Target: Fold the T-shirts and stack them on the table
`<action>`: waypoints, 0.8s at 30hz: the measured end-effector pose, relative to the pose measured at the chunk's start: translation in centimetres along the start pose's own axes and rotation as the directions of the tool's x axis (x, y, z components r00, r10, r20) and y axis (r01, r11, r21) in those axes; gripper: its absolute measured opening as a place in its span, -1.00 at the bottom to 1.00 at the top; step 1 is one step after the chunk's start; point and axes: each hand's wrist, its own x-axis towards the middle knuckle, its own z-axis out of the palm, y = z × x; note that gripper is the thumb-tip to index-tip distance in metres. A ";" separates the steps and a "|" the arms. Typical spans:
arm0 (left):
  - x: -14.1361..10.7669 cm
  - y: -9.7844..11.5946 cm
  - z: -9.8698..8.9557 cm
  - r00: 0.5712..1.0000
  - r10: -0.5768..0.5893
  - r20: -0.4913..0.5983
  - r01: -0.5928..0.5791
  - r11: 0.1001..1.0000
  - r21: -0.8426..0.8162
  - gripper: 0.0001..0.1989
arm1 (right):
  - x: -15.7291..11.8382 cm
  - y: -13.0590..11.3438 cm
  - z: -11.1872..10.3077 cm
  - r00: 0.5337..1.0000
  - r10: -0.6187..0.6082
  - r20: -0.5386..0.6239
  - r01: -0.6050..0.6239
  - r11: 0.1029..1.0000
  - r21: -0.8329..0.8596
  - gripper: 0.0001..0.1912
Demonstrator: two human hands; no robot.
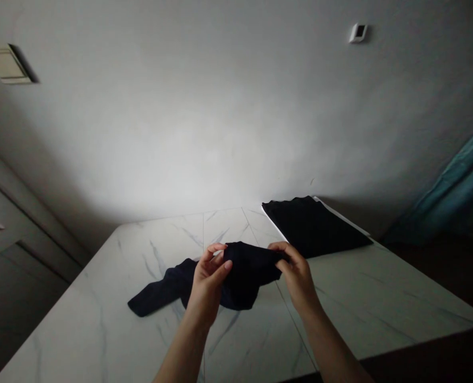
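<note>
A dark navy piece of cloth [242, 276], perhaps a garment, is stretched between my two hands above the table. My left hand [210, 282] pinches its upper left edge between thumb and fingers. At its right end, my right hand [296, 271] grips a bunched part of the fabric. One long narrow part of the cloth trails off to the left and lies on the tabletop. Folds hide the cloth's full shape, so its exact kind cannot be made out.
The white marble-patterned table [120, 276] stands against a grey wall [220, 106]. At its back right lies a flat black cloth [316, 226] over something white. A door [16, 234] is on the left, and teal fabric [451, 191] hangs at the right.
</note>
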 end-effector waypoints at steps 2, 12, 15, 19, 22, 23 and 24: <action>-0.4 -0.3 -0.2 1.000 -0.019 0.015 0.019 0.999 0.026 -0.48 | -0.5 -0.5 0.3 0.991 0.002 0.130 -0.002 1.000 -0.004 -0.80; -1.6 -1.7 -2.0 0.954 0.244 0.176 -0.293 0.888 0.354 -0.61 | -1.9 -1.2 2.6 0.976 -0.114 0.185 0.143 0.978 -0.152 -0.76; -1.8 -2.4 -2.0 0.939 0.246 0.240 -0.324 0.865 0.383 -0.65 | -2.1 -0.8 2.8 0.973 -0.153 0.174 0.170 0.981 -0.089 -0.85; -2.1 -2.8 -1.8 0.962 0.226 0.154 -0.268 0.893 0.363 -0.62 | -2.5 -1.1 2.7 0.954 -0.268 0.137 0.285 0.950 -0.129 -0.92; -2.3 -2.5 -1.8 0.980 0.185 0.069 -0.197 0.913 0.358 -0.62 | -2.8 -1.5 2.6 0.930 -0.327 0.165 0.353 0.920 -0.167 -0.90; -2.4 -2.4 -1.8 0.984 0.173 0.051 -0.180 0.919 0.351 -0.63 | -2.9 -1.6 2.5 0.929 -0.328 0.172 0.356 0.919 -0.170 -0.89; -2.5 -2.3 -1.9 0.986 0.160 0.039 -0.163 0.926 0.341 -0.64 | -2.9 -1.6 2.5 0.933 -0.313 0.179 0.342 0.925 -0.166 -0.88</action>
